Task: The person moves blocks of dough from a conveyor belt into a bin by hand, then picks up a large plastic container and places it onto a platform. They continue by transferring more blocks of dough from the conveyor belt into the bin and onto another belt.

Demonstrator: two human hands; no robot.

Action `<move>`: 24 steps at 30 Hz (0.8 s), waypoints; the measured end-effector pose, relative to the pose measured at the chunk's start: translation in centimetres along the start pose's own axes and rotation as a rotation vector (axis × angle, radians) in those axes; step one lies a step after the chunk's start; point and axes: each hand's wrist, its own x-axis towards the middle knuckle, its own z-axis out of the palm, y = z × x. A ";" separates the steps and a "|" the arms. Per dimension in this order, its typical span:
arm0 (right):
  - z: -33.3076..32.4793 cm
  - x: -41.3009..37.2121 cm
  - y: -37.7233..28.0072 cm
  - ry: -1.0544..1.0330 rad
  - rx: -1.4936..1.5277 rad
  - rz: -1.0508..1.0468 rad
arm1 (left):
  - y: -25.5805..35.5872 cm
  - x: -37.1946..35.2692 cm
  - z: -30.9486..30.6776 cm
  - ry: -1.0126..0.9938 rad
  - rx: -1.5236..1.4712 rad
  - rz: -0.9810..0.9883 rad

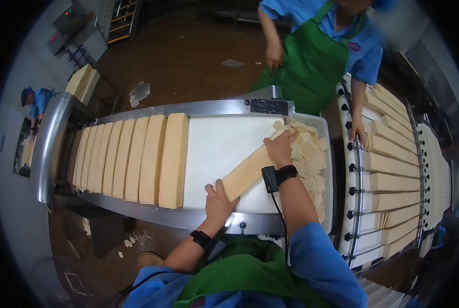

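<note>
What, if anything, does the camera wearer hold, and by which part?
A long pale block, by its ends: left hand at the near end, right hand at the far.

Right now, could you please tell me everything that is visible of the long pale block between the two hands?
The block is long, straight-edged and cream-coloured, with a smooth, dough-like look. It slants diagonally over the white belt; whether it rests there is unclear. The left hand holds its near end, the right hand its far end, beside pale scraps.
</note>
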 end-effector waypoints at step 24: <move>-42.2 -23.0 16.3 0.809 0.216 -0.872 | 23.4 -4.4 12.4 -1.184 -1.117 0.344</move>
